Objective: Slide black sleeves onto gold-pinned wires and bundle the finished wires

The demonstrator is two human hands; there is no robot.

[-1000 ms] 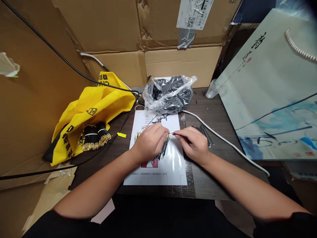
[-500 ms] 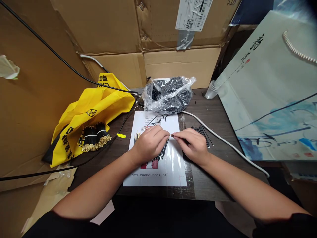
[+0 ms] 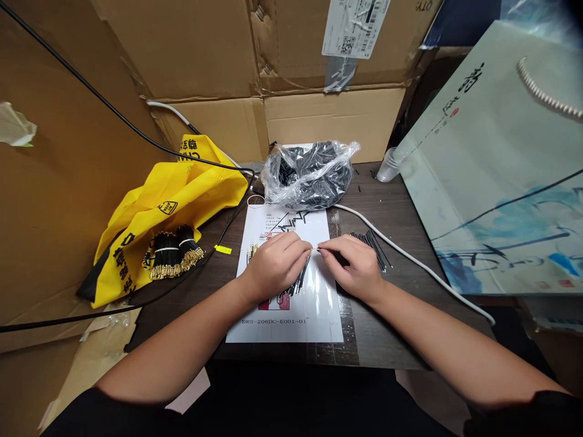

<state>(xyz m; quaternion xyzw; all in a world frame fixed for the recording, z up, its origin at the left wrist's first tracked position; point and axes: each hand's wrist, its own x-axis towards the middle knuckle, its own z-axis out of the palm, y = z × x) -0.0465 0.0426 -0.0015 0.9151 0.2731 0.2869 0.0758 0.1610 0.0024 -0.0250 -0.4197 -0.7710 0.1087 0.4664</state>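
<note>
My left hand (image 3: 279, 262) is closed over the paper sheet (image 3: 325, 315), its thumb and forefinger pinching a thin wire with a gold metal end (image 3: 315, 249). From the right, my right hand (image 3: 355, 264) meets that end in a fingertip pinch. A tiny dark piece shows at those fingertips, too small to name. Below and partly behind my left hand lie several black wires (image 3: 299, 280); gold terminals (image 3: 252, 249) show on its other side. Short black tube pieces (image 3: 288, 222) are scattered on the sheet's upper part. More black wires (image 3: 371, 246) lie just beyond my right hand.
A clear plastic bag of black tubing (image 3: 312, 176) sits behind the sheet. At left, banded bundles of gold-ended black wires (image 3: 175, 252) rest against a yellow bag (image 3: 182, 185). A white cable (image 3: 419, 262), a plastic cup (image 3: 388, 165) and a large paper bag (image 3: 501, 152) are at right.
My right fingertips have shifted very slightly, and a little more of the thin gold end shows between the hands. Everything else stays as it was.
</note>
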